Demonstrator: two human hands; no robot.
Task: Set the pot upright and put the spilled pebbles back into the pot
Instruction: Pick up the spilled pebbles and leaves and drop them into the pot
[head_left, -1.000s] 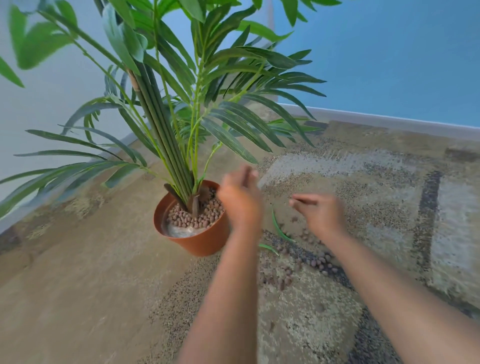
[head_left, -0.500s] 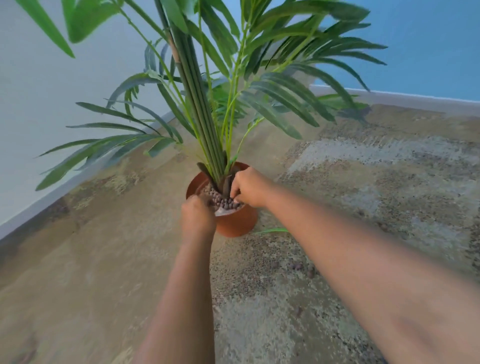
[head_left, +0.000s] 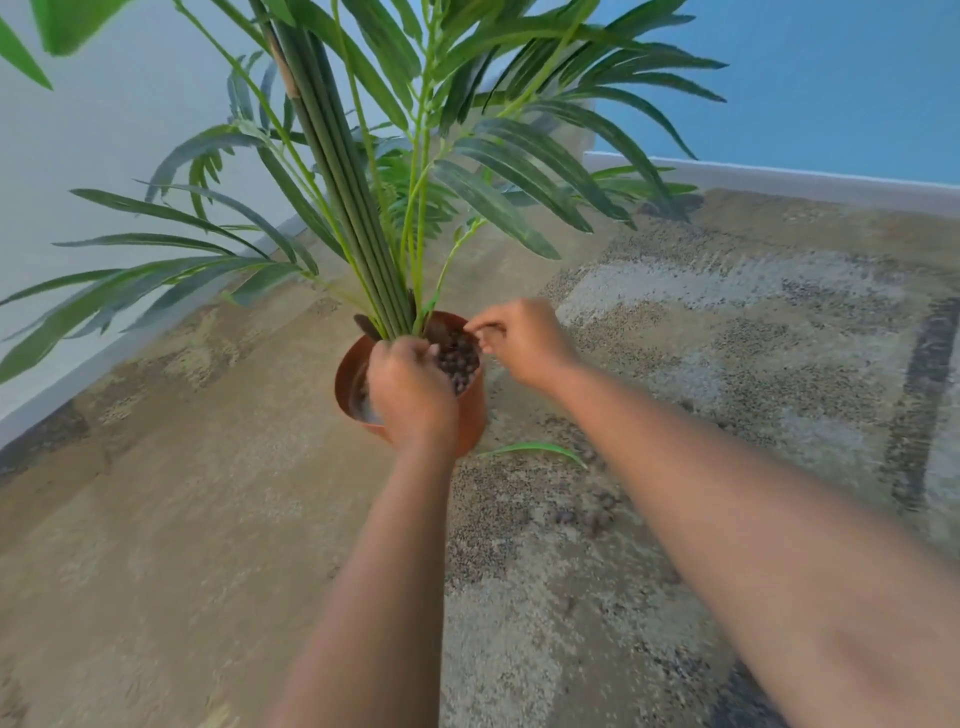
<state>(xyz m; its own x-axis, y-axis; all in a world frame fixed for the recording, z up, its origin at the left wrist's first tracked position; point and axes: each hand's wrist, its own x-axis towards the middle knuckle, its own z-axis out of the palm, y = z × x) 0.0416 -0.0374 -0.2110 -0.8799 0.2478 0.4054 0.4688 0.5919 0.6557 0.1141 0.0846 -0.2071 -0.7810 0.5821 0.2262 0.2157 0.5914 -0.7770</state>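
Observation:
The brown pot (head_left: 347, 385) stands upright on the rug and holds a tall green palm plant (head_left: 358, 223). Dark pebbles (head_left: 461, 357) fill the right part of its mouth. My left hand (head_left: 410, 392) hovers over the near side of the pot, back toward me, fingers curled down and hidden. My right hand (head_left: 527, 340) is at the pot's right rim, thumb and forefinger pinched together above the pebbles, with nothing visible between them. Several spilled pebbles (head_left: 592, 514) lie blurred on the rug, to the right of the pot and nearer to me.
A loose green leaf (head_left: 537, 448) lies on the patterned rug (head_left: 727, 322) just right of the pot. Long fronds spread left and right above the floor. A white wall with baseboard (head_left: 57, 400) runs on the left, a blue wall (head_left: 831, 78) behind.
Both hands went from the spilled pebbles on the rug to the pot's mouth. Since half a second ago the right hand has shifted to the right rim and the left has moved over the pot.

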